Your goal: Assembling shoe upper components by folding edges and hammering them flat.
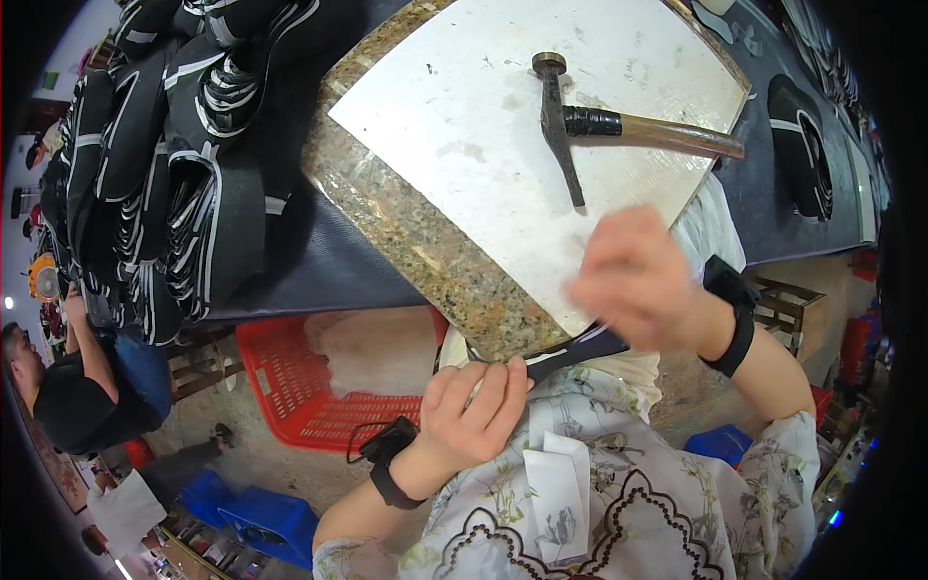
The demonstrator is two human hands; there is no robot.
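Note:
At the near corner of a speckled stone slab [406,232], my left hand [474,411] is closed on a narrow black piece with a white strip [570,356]. The piece extends rightward along the slab's near edge, below my right hand. My right hand [638,280] is raised over the near right part of a white sheet [464,135] that covers the slab. Its fingers look bent, but motion smears them, and I cannot tell whether they hold anything. Beyond it lies a hammer [556,126] with a wooden handle pointing right and black tape near the head.
Stacks of black pieces with white edging [217,213] crowd the dark table's left side. Another black bundle [800,145] lies far right. Below the table edge stands a red plastic basket [290,425] with a pale sheet inside. Other people [106,387] are at the left, away from my hands.

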